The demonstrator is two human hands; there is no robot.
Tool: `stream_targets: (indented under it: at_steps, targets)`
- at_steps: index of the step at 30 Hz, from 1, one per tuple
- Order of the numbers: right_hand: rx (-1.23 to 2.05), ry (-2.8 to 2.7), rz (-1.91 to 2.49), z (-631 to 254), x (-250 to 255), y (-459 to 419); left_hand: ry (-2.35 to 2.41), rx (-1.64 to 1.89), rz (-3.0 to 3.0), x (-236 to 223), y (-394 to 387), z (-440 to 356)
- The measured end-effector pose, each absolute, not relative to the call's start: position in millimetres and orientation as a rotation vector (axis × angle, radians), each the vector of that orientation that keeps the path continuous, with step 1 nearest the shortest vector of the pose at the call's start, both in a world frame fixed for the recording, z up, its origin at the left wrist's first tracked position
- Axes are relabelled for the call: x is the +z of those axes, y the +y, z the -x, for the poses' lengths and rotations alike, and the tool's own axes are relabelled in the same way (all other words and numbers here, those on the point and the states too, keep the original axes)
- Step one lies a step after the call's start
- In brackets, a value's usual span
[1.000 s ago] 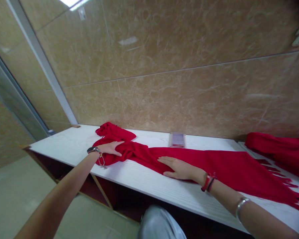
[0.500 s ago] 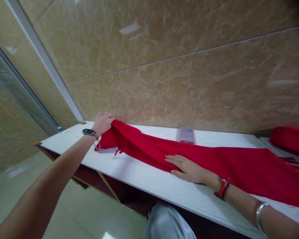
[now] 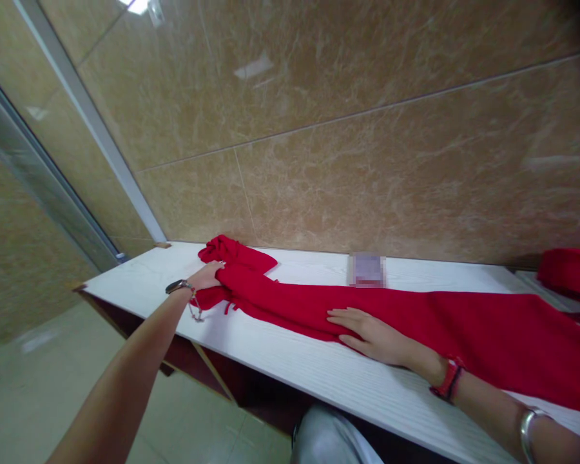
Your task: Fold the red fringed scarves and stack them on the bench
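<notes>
A long red scarf (image 3: 406, 316) lies stretched along the white tabletop (image 3: 290, 354). At its left part, my left hand (image 3: 207, 276) grips the cloth, the fingertips partly hidden by its folds. Past that hand, the left end of the scarf is bunched up near the wall, and a few short strands hang at its near edge. My right hand (image 3: 374, 336) rests flat on the near edge of the scarf around its middle, fingers stretched out. The scarf runs out of view on the right.
A small blurred grey packet (image 3: 367, 269) sits between the scarf and the tiled wall (image 3: 367, 180). Another folded red cloth (image 3: 570, 274) lies at the far right. Below the tabletop are dark open shelves (image 3: 265, 393), with my knee (image 3: 336, 435) close in front.
My left hand has come down toward the tabletop and nearer to me, holding the cloth. The scarf's left end now lies bunched beyond it. My right hand still lies flat on the scarf.
</notes>
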State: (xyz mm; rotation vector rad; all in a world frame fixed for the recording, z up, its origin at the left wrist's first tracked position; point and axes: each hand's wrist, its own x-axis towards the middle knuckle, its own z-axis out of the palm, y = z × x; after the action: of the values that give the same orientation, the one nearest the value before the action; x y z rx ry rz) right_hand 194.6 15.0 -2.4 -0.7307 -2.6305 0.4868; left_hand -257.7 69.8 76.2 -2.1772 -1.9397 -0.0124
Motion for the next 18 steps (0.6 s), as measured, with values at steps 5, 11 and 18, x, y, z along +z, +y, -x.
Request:
stream_targets:
  at_steps: [5,11,18]
  targets:
    - [0.495,-2.637,0.774,-194,-2,14,-1.927,-0.181,1.956,119,71,265]
    - [0.449,-2.689,0.812,-194,-3,13,-1.876,-0.575,1.689,176,93,251]
    - [0.422,-2.711,0.818,-196,-5,13,-1.978,-1.342,2.13,182,106,250]
